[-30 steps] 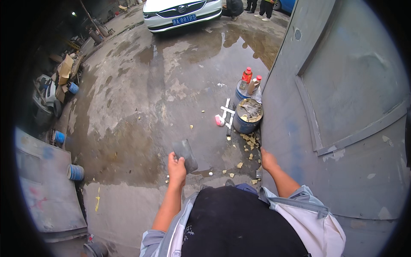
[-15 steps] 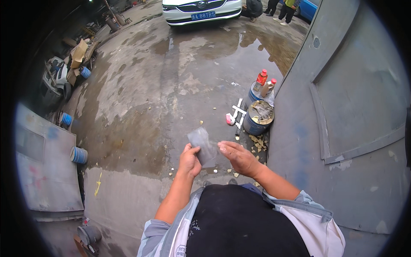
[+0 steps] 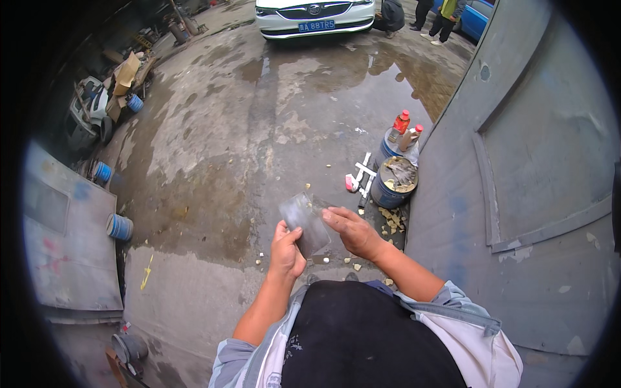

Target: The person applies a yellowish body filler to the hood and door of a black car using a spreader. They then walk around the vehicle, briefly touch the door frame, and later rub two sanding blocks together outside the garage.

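A flat, greyish rectangular plate (image 3: 303, 220), smeared by motion, is held up in front of me. My left hand (image 3: 284, 251) is closed on its lower left edge, with the thumb lying over the face. On the plate's right side is my right hand (image 3: 352, 231), fingers together and pointing left, their tips at or just over the plate's edge. A thin blurred shape shows near those fingertips; I cannot make out what it is. Below the hands, small pale yellowish crumbs are scattered on the concrete.
To the right stand a tub with a crusted top (image 3: 396, 181) and a bucket with red-capped bottles (image 3: 402, 121). Beside them lies a white-taped tool (image 3: 365, 173). Grey panels (image 3: 453, 194) flank me. Ahead are a puddle, a white car (image 3: 310, 18) and other people (image 3: 446, 19).
My right hand has moved left, closer to the plate, and its fingertips now reach the plate's edge. The left hand keeps its hold. The whole view has shifted slightly.
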